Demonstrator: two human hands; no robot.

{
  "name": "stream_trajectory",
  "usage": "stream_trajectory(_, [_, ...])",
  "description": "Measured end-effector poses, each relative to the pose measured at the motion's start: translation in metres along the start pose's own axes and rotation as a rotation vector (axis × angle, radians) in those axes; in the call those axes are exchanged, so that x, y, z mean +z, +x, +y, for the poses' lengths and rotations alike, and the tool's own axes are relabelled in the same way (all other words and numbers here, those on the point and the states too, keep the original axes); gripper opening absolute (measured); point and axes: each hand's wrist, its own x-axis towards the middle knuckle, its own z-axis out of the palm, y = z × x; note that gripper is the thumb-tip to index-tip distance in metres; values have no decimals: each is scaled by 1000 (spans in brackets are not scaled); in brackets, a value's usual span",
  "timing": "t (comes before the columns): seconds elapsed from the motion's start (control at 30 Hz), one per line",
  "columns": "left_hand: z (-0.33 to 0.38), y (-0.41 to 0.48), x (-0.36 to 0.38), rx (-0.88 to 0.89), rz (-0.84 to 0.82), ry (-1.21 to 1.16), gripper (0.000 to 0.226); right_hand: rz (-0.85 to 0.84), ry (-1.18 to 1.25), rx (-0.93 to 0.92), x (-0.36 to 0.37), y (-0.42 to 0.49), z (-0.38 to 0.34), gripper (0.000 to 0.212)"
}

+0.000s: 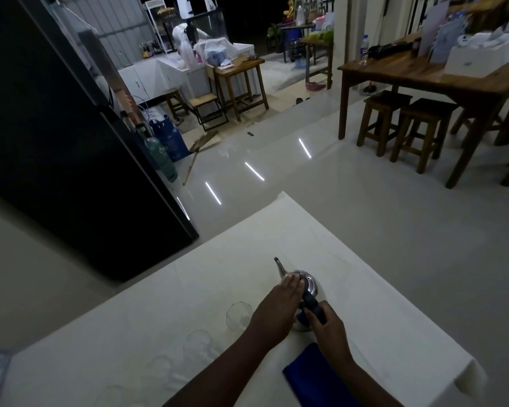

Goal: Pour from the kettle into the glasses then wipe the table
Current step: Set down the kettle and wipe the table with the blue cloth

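A steel kettle [309,282] with a thin spout pointing away from me stands on the white-clothed table [212,274]. My left hand [279,306] lies flat with its fingers on the kettle's lid. My right hand [325,323] is closed around the kettle's dark handle. Several clear glasses stand in a diagonal row to the left, the nearest glass [238,315] beside my left wrist, another glass [199,345] farther left. A folded blue cloth [312,374] lies on the table under my right forearm.
A tall black cabinet [71,171] stands left of the table. A wooden table [441,74] with stools [417,127] is across the glossy floor at right. Gas cylinders [165,145] and a broom lean by the cabinet. A person in white stands far back.
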Motion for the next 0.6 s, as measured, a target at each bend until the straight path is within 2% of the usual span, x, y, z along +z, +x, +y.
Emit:
stream_trajectory(0.17, [10, -3, 0, -13, 31, -22, 81, -31, -64, -15, -7, 0, 5, 8])
stream_trajectory(0.43, [27, -29, 2, -96, 134, -166, 59, -62, -320, -150, -20, -11, 10, 29])
stream_trajectory(0.6, [40, -62, 18, -181, 159, -208, 56, 5, -404, -243, -32, -38, 12, 22])
